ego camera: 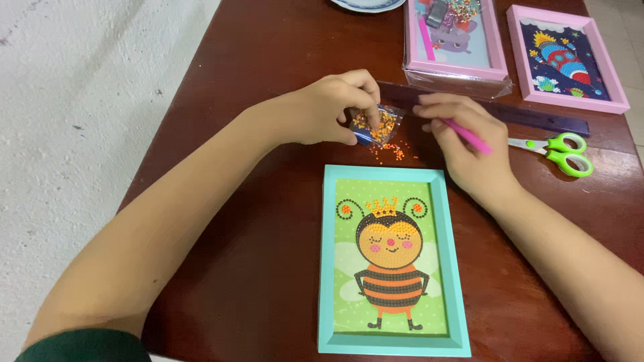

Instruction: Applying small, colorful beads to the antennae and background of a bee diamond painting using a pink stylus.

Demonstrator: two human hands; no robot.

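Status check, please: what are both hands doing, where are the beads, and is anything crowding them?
Left hand pinching bead bag. Right hand gripping pink pen. Orange beads spilled above bee picture. Ruler, scissors close by.

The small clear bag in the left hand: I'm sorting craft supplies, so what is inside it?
The small clear bag, pinched by the left hand, holds tiny orange beads; more lie spilled on the table beside it. The fingers cover its upper part, so what is there stays hidden.

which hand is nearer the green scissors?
Right. The right hand, holding a pink pen, sits just left of the green scissors; the left hand is farther left, pinching a small bead bag.
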